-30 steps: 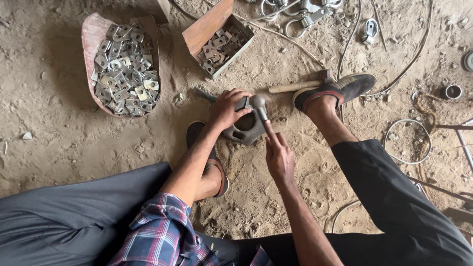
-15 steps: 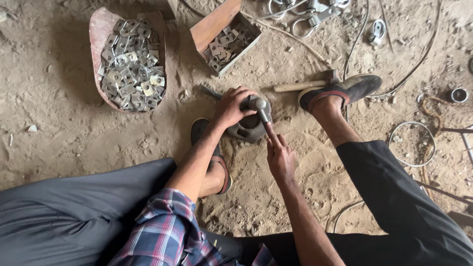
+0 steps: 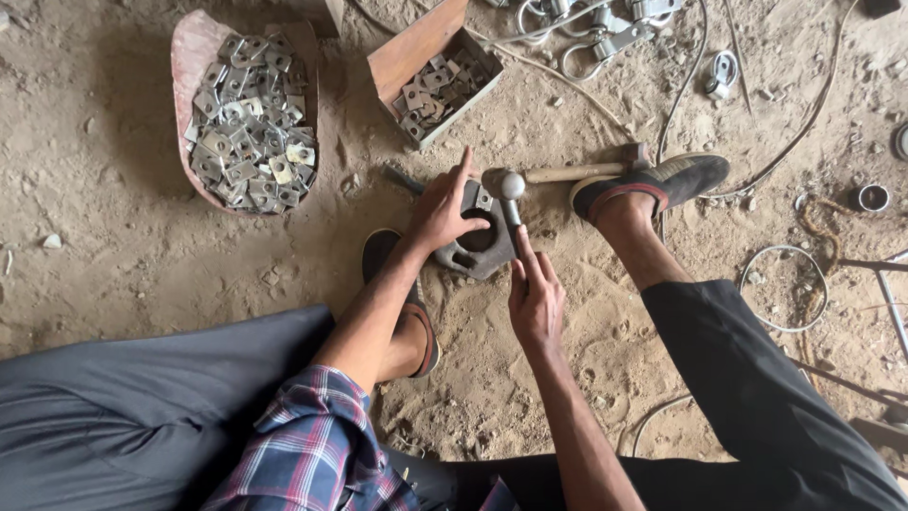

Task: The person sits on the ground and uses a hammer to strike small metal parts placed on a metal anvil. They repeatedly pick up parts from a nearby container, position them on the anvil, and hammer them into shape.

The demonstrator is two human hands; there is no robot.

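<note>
At the centre of the frame a heavy dark metal block with a round hole (image 3: 478,241) lies on the dirt floor (image 3: 113,246), between the person's two feet. The left hand (image 3: 445,210) is laid flat on the block's left part, fingers (image 3: 463,166) spread and the forefinger stretched toward the upper edge of the frame; nothing is gripped, the block is only pressed down. A small bright square plate (image 3: 484,199) seems to be seated on the block's upper rim, just right of that hand, though the view is too small for certainty.

The right hand (image 3: 534,298) is closed around the handle of a hammer (image 3: 506,189), just below the block in the picture. The handle's long axis runs nearly straight up the frame from the fist, so the rounded steel head hangs directly over the plate, close to the left thumb. A second hammer with a wooden handle (image 3: 577,170) lies crosswise behind, reaching to the black shoe (image 3: 662,180) at right.

At upper left a rusty pan (image 3: 189,57) is heaped with similar plates; a wooden box (image 3: 416,52) beside it holds fewer.
</note>
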